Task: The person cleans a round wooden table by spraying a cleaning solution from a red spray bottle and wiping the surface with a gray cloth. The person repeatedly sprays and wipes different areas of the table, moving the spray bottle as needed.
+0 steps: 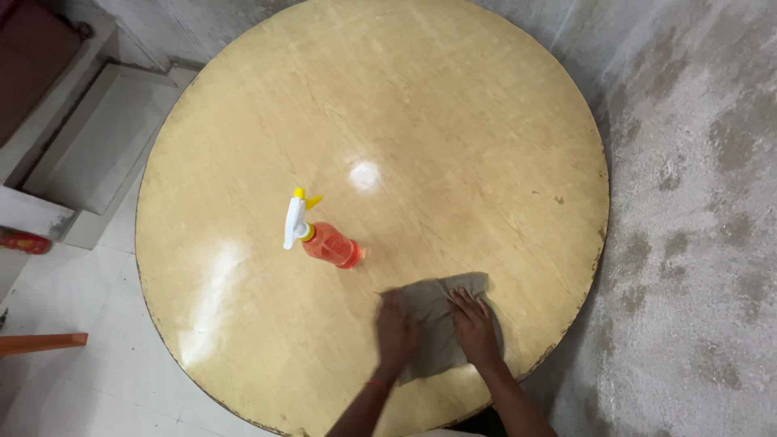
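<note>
While both palms press flat, the fingers (pixel 468 306) of the right hand (pixel 474 330) lie stretched and slightly spread on a crumpled grey-brown cloth (pixel 441 320); the left hand (pixel 396 330) rests on the cloth's left part, its fingers blurred, so I cannot tell whether they are apart or together; neither hand is clamped around anything. A thin orange band circles the left wrist (pixel 378 383); both bare forearms run down to the lower edge of the view. The cloth lies spread on a round, pale yellow-brown wooden table (pixel 453 121), close to its near edge and somewhat toward its right side. Just beyond the cloth, nearer the middle of the table, stands an orange translucent plastic spray bottle (pixel 328 243) with a white trigger head and yellow nozzle, apart from both hands and the cloth. A bright glare spot sits near the table's centre; the table rim is chipped and dark; grey mottled concrete floor (pixel 696 202) lies beyond the right edge, and white tiles (pixel 97 380) beyond the left edge.
</note>
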